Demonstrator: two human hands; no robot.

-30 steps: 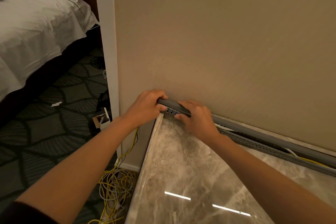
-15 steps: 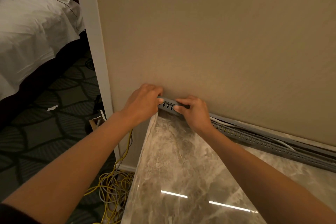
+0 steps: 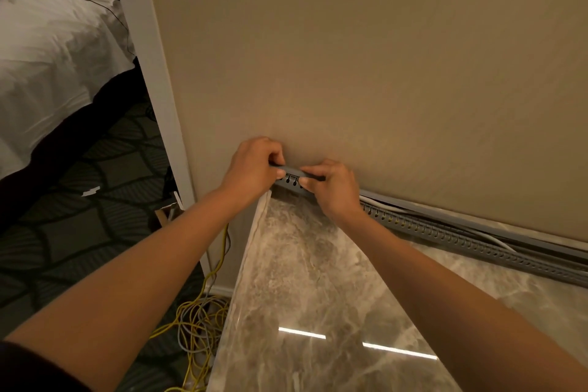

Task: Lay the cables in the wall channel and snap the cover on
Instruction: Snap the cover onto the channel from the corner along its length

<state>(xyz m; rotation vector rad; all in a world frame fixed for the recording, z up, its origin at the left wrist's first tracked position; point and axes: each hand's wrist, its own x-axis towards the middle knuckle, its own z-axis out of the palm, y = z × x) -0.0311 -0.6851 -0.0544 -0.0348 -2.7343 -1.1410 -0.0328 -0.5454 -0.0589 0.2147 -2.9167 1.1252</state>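
A grey slotted wall channel [image 3: 451, 237] runs along the foot of the beige wall, on top of a marble ledge [image 3: 318, 289]. White and grey cables [image 3: 388, 204] lie inside its open part. The grey cover [image 3: 294, 170] sits over the channel's left end. My left hand [image 3: 254, 169] pinches that end of the cover with thumb and fingers. My right hand [image 3: 334, 189] grips the cover just to the right, fingers curled over its top and thumb on the slotted front. Further right, the cover [image 3: 541, 240] lies along the wall behind the channel.
A tangle of yellow and grey cable [image 3: 197, 325] lies on the patterned carpet at the ledge's foot, one yellow strand rising toward the channel end. A white door frame [image 3: 149, 51] stands left of the wall, with a white-sheeted bed [image 3: 47, 51] beyond. A small cardboard box [image 3: 167, 212] sits by the frame.
The view has shifted down and left along the wall. Both hands stay clamped on the cover's left end, pressed lower onto the channel; more open channel with cables shows to the right.
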